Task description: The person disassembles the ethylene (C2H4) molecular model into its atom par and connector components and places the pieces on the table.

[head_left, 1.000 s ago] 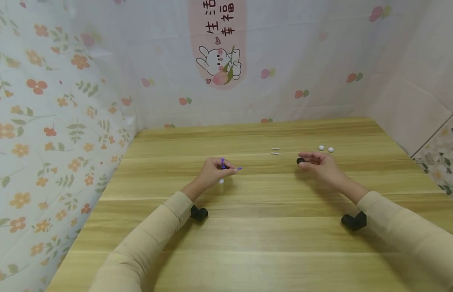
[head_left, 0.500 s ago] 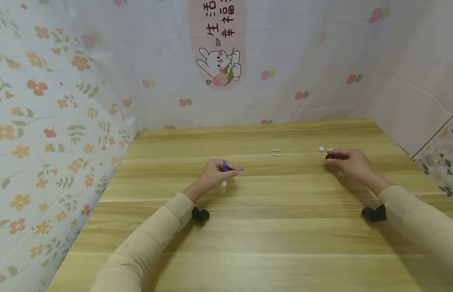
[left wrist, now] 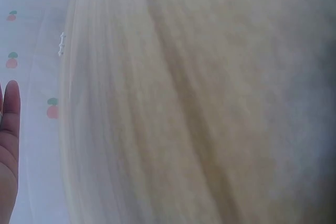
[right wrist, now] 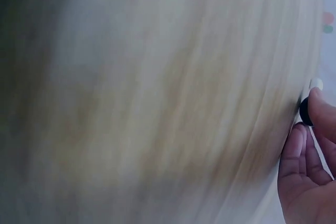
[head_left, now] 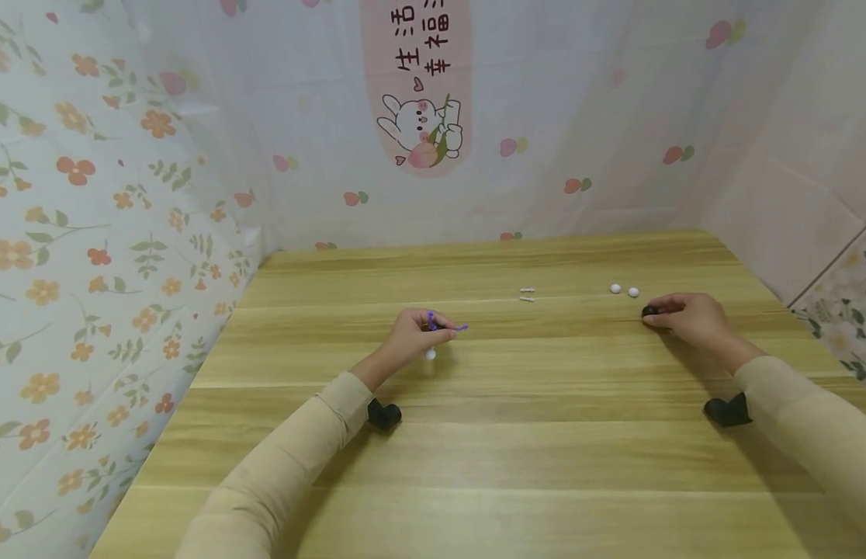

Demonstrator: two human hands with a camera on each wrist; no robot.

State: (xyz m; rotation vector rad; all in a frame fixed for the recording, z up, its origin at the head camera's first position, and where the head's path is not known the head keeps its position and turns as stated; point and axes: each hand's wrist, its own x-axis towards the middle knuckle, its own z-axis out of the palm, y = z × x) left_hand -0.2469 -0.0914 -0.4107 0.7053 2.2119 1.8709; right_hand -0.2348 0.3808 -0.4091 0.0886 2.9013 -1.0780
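Note:
My left hand [head_left: 410, 335] pinches a small ball-and-stick model. Its purple sticks [head_left: 431, 317] poke out at the top and right, and a white ball [head_left: 431, 354] hangs below. A dark part between the fingers is mostly covered. Over at the right, my right hand [head_left: 697, 320] holds a black ball [head_left: 649, 311] between thumb and fingers, low at the table. The right wrist view shows that black ball [right wrist: 305, 112] at the thumb tip; whether it touches the wood I cannot tell. Only part of the left hand [left wrist: 9, 150] appears in the left wrist view.
Two loose white balls [head_left: 615, 289] lie just beyond the right hand, to its left. Two short pale sticks [head_left: 527, 290] lie farther left on the wooden table [head_left: 489, 458]. A printed curtain [head_left: 300, 124] hangs behind the far edge.
The right hand has carried the black ball rightward, past the front of the white balls, then slightly nearer to me. The left hand has hardly moved and keeps its hold on the model.

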